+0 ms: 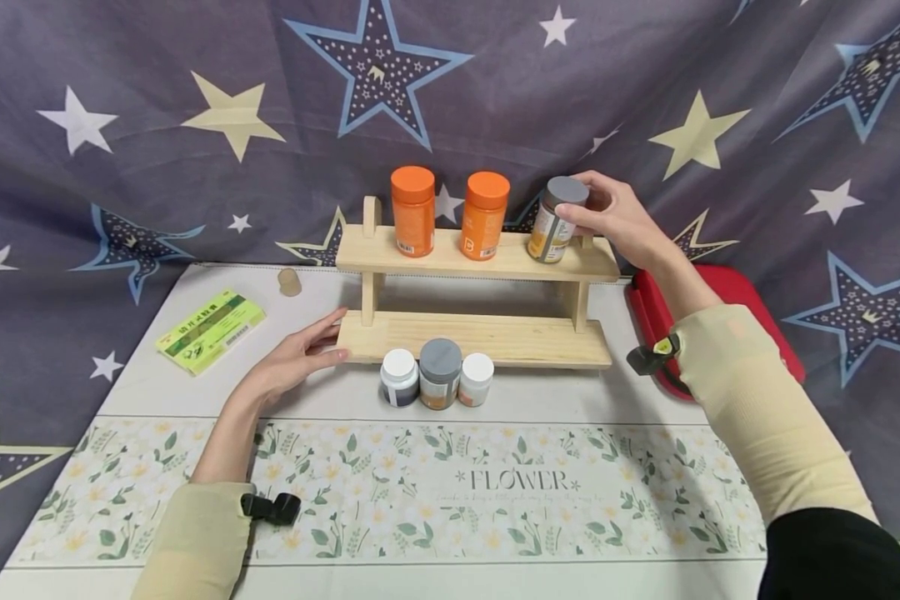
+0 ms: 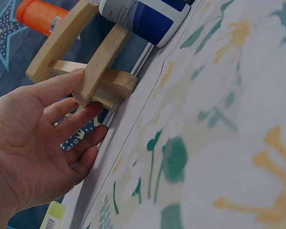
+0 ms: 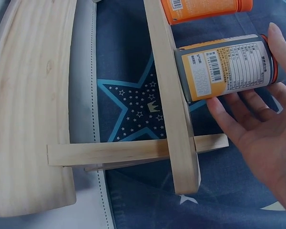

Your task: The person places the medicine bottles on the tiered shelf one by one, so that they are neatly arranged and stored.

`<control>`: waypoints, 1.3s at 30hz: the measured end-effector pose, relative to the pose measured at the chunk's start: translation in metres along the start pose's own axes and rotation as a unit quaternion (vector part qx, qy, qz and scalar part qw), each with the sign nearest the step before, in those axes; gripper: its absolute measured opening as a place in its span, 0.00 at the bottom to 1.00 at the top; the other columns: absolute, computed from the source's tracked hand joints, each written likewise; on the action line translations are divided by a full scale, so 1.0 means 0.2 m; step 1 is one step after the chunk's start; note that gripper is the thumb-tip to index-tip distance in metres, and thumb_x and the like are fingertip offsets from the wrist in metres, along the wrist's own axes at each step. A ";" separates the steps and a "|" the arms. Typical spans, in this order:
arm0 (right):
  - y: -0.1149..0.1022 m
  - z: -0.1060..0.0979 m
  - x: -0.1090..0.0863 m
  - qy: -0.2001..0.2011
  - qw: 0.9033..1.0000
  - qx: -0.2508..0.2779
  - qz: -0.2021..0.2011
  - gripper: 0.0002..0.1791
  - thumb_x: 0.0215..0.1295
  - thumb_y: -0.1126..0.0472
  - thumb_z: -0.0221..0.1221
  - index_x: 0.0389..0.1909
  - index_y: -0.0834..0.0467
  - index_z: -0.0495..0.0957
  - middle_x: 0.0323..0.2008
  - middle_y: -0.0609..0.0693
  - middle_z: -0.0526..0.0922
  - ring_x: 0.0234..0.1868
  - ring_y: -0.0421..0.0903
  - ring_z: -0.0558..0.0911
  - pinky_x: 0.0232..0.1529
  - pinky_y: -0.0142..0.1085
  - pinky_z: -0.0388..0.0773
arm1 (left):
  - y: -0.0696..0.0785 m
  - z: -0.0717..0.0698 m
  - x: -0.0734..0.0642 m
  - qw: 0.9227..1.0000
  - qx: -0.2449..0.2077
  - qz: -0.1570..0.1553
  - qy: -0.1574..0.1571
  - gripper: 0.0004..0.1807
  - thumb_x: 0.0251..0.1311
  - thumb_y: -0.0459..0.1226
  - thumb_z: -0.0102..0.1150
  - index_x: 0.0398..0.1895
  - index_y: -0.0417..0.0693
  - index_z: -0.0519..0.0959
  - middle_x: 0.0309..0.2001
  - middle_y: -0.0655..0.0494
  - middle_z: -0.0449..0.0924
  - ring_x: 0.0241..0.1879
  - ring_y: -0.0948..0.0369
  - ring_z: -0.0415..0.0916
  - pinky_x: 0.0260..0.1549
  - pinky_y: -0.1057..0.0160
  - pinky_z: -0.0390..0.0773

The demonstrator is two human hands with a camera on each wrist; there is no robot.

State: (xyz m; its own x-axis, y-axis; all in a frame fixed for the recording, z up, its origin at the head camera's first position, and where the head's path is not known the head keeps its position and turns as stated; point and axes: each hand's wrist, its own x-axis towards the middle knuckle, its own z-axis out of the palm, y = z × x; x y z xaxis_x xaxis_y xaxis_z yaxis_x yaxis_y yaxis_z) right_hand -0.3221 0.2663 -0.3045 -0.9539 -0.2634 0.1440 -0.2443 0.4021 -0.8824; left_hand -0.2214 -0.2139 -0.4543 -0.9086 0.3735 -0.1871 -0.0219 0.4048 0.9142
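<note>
A two-tier wooden shelf (image 1: 480, 342) stands on the table. On its upper board, my right hand (image 1: 621, 218) holds a grey-capped supplement bottle (image 1: 552, 229) between thumb and fingers. The right wrist view shows the base of this bottle (image 3: 224, 69) against the board and its printed label. Left of it are two orange bottles (image 1: 414, 212), (image 1: 484, 218). My left hand (image 1: 288, 358) grips the left end of the lower board; in the left wrist view, the thumb (image 2: 62, 88) touches the wood and the fingers reach beneath.
In front of the shelf stand two white-capped bottles (image 1: 400, 379), (image 1: 476, 381) with a grey-capped bottle (image 1: 440, 375) between them. A yellow-green box (image 1: 210, 331) and a small brownish stopper-like piece (image 1: 288, 282) lie left. At right sits a red case (image 1: 742, 308); a starry curtain (image 1: 540, 92) hangs behind.
</note>
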 end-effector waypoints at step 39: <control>0.18 0.29 -0.29 0.225 0.957 0.137 -0.121 0.32 0.67 0.63 0.64 0.71 0.56 0.70 0.58 0.56 0.79 0.59 0.48 0.80 0.52 0.28 0.82 | 0.00 0.00 0.00 1.000 -0.003 0.004 0.004 0.46 0.72 0.44 0.61 0.85 0.53 0.47 0.80 0.37 0.57 0.79 0.41 0.55 0.77 0.40 0.56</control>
State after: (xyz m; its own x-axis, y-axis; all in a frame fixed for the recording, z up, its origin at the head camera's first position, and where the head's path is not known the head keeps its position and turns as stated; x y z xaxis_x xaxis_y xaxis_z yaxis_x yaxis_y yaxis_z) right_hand -0.2645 0.2448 -0.3710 -0.8693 0.1089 0.4822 -0.4707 0.1157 -0.8747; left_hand -0.2220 -0.2131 -0.4543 -0.9118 0.3701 -0.1776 -0.0177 0.3968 0.9177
